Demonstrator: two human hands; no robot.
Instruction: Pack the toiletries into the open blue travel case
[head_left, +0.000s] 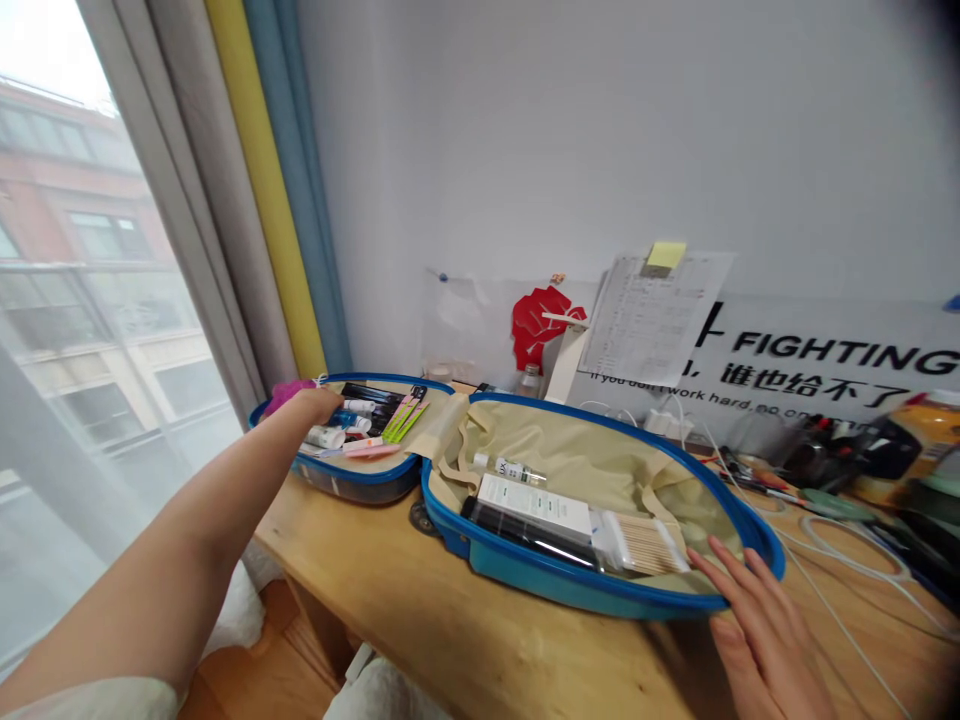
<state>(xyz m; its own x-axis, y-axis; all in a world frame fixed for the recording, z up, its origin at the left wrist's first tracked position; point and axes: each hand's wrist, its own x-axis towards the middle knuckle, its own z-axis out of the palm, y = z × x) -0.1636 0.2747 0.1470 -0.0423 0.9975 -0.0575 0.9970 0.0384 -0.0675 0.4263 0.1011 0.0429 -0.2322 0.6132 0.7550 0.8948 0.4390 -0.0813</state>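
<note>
A small blue suitcase lies open on the wooden desk (465, 630), both halves lined in beige. My left hand (315, 402) reaches far into the left half (360, 480), its fingers curled down among tubes, pens and a pink item; whether it holds one is hidden. My right hand (757, 620) rests with fingers spread on the near rim of the right half (600, 590). That half holds a white box (536, 503), a black box, a small clear bottle (510, 468) and a pack of cotton swabs (645, 543).
Cables (840, 560), pens and a yellow bottle (915, 430) clutter the desk's right side. Papers and a FIGHTING sign (825, 350) lean on the wall behind. A window with curtains (247, 200) stands to the left.
</note>
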